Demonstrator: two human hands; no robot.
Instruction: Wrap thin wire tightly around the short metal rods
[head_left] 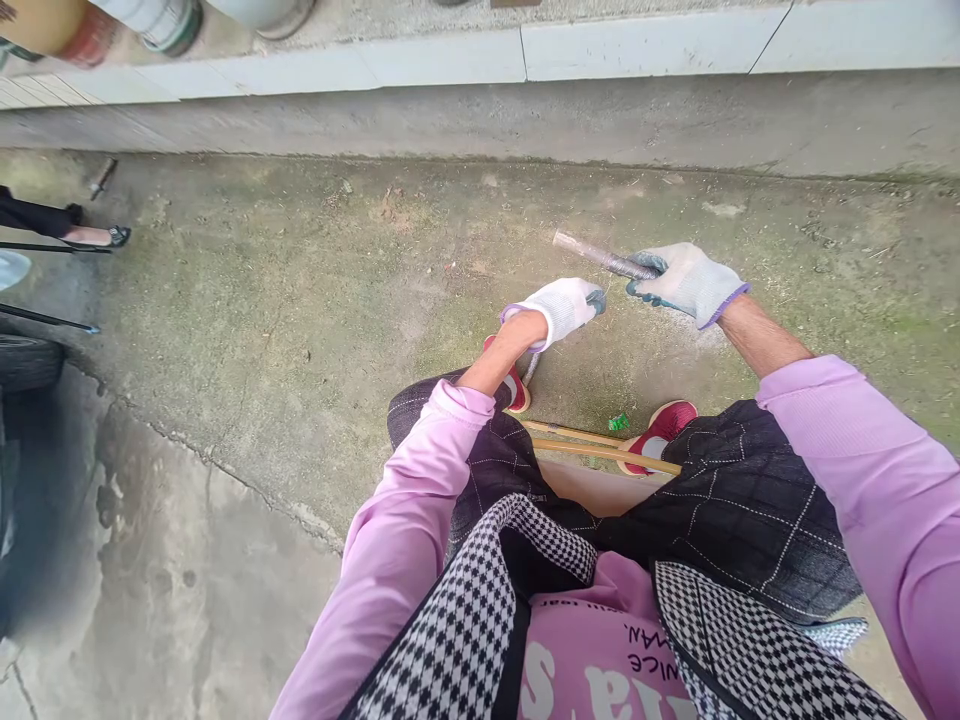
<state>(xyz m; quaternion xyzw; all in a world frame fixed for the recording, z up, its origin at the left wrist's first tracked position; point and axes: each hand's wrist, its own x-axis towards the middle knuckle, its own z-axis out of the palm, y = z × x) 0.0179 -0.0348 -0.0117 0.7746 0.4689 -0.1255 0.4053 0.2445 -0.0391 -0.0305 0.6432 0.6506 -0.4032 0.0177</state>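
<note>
My right hand (686, 282), in a white glove with grey-blue fingertips, is closed around a short stick (596, 250). The stick has a pale end pointing left and a darker, shiny, wrapped-looking part near my fingers. Just to the left, my left hand (564, 306) wears a matching glove with its fingers curled in. Whether anything small is pinched there, I cannot make out. The two hands are apart. Below them, two light wooden strips (592, 450) lie across between my knees. A thin greyish rod (532, 369) shows beside my left red shoe (516, 388).
A low wall with a white tiled edge (637, 45) runs along the top, with several pots (165, 22) at its left. Another person's foot (97, 237) and a tyre (30, 362) are at the far left. A small green wrapper (618, 422) lies near my right shoe (664, 430).
</note>
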